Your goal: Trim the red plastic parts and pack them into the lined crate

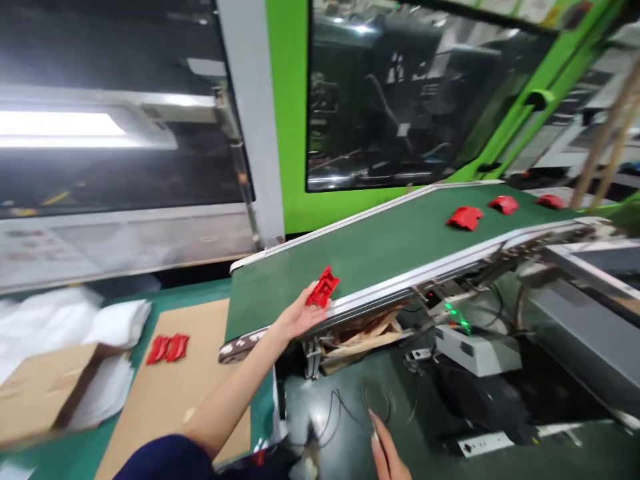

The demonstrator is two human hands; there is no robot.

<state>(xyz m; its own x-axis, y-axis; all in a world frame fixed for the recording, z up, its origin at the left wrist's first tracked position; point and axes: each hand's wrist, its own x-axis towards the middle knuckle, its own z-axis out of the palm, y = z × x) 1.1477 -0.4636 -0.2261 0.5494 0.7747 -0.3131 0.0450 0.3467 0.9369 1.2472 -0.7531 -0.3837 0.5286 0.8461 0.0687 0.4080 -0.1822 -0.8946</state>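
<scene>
My left hand (301, 316) reaches over the near end of the green conveyor belt (385, 250), palm turned up, gripping a red molded plastic part (324, 287) whose hollow, ribbed side shows. Low in the picture, at the bottom edge, my right hand (387, 453) shows only a few stretched-out fingers and holds nothing. Farther up the belt lie three more pieces: a red part (465, 218), another red part (504, 205) and a far red part (551, 201). Two red parts (169, 349) sit side by side on a cardboard sheet (210, 373) at the left.
A cardboard box (45, 393) and white foam sheets (117, 323) stand on the green table at the left. Behind the belt rises a green-framed machine (293, 133). Below it are a grey-white box (477, 350), a power strip (485, 445) and loose cables.
</scene>
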